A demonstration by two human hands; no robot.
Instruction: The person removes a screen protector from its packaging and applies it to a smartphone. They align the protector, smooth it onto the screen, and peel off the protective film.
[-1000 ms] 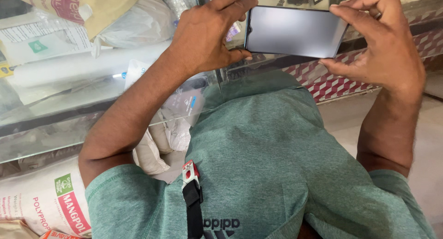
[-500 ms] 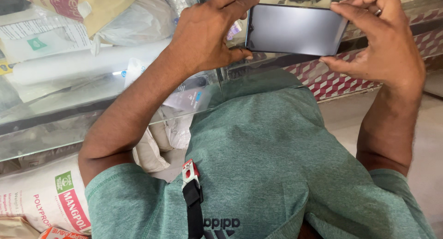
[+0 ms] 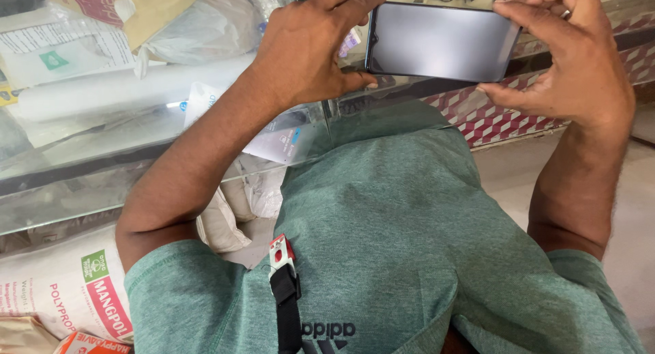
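Head view: the left hand point(image 3: 310, 50) and right hand point(image 3: 573, 60) pinch a dark-screened phone point(image 3: 440, 41) by its short ends, level between them, leaving the screen uncovered. Below the left hand, a glass counter point(image 3: 95, 156) holds white bags point(image 3: 198, 26).

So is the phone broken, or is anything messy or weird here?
No cracks show on the smartphone; its screen is dark, held level between the left hand and right hand. Only the white sacks under the glass counter look loosely piled.
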